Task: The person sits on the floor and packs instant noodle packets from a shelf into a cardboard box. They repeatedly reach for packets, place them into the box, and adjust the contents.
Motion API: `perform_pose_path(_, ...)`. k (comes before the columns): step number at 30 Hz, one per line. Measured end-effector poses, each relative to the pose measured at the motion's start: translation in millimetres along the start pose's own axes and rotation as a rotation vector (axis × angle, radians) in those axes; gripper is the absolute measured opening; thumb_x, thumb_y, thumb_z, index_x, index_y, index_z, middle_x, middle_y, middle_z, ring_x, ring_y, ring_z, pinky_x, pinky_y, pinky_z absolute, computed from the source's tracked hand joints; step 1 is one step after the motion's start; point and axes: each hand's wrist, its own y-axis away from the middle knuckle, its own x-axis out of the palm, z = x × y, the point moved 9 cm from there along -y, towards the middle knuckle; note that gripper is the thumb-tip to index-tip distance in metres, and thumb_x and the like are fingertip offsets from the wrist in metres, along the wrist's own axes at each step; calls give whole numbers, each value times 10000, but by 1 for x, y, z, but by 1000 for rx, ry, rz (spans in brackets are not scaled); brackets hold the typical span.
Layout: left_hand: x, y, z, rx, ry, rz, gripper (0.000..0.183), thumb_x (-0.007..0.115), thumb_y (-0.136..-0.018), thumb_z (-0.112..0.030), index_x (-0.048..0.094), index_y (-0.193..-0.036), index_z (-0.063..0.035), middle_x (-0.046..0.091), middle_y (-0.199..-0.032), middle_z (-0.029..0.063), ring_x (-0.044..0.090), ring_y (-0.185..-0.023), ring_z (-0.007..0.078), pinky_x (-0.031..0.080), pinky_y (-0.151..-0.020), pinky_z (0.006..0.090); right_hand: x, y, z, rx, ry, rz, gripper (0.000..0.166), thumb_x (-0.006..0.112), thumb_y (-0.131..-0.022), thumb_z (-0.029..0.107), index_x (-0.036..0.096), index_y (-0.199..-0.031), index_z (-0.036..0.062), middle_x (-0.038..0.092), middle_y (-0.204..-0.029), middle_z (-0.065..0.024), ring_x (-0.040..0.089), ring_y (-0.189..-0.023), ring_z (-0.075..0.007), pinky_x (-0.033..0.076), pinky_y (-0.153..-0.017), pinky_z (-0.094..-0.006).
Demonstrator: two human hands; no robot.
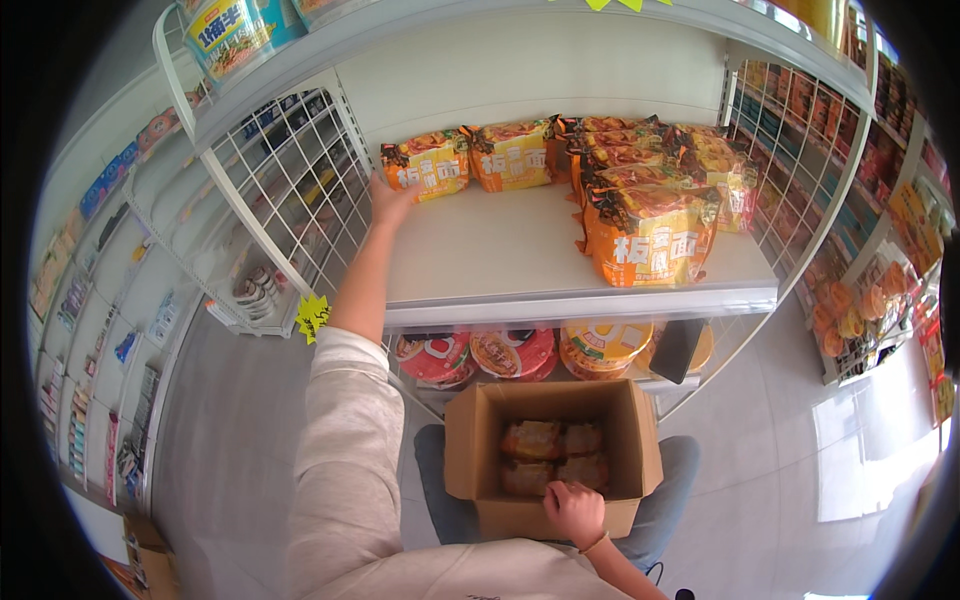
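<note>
At the left rear of the shelf, my left hand (391, 202) grips the left end of an orange-and-yellow instant noodle packet (429, 166), thumb in front. A matching noodle packet (514, 156) stands right beside it, against the back panel. My right hand (577, 511) is at the near edge of an open cardboard box (461, 442), its fingers curled and no item visible in them. Several similar packets (534, 439) lie in the bottom of the box, partly in shadow. The box sits between my legs.
More noodle packets (651, 236) stand in rows on the right of the white shelf (480, 251). Wire grid panels (300, 187) close both shelf ends. Lidded tubs (604, 349) fill the level below, with a dark phone-like slab (677, 349) in front. An upper shelf (495, 26) overhangs.
</note>
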Motion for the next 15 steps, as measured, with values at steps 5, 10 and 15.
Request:
perform_pose_path(5, 9, 17, -11, -47, -121, 12, 902, 906, -718, -355, 508, -1394, 90, 678, -1265, 265, 701, -1103, 367, 549, -947, 414, -1, -1, -3, -8, 28, -20, 147, 681, -830, 166, 595, -718, 127, 634, -635, -43, 647, -600, -248, 516, -492, -400)
perform_pose_path(10, 2, 25, -16, 57, -8, 335, 501, 852, -782, -377, 751, -1079, 14, 777, -972, 166, 762, -873, 306, 578, -784, 395, -2, -2, 4, -28, 15, -23, 155, 683, -819, 156, 585, -705, 118, 629, -633, -52, 642, -596, -250, 518, -496, -400)
perform_pose_path(15, -49, 80, -65, 302, -360, 196, 436, 805, -850, -396, 726, -1000, 6, 746, -872, 184, 736, -802, 328, 546, -707, 436, -3, -2, -2, -13, 0, -41, 147, 678, -816, 148, 586, -708, 113, 625, -638, -55, 636, -601, -258, 524, -509, -397)
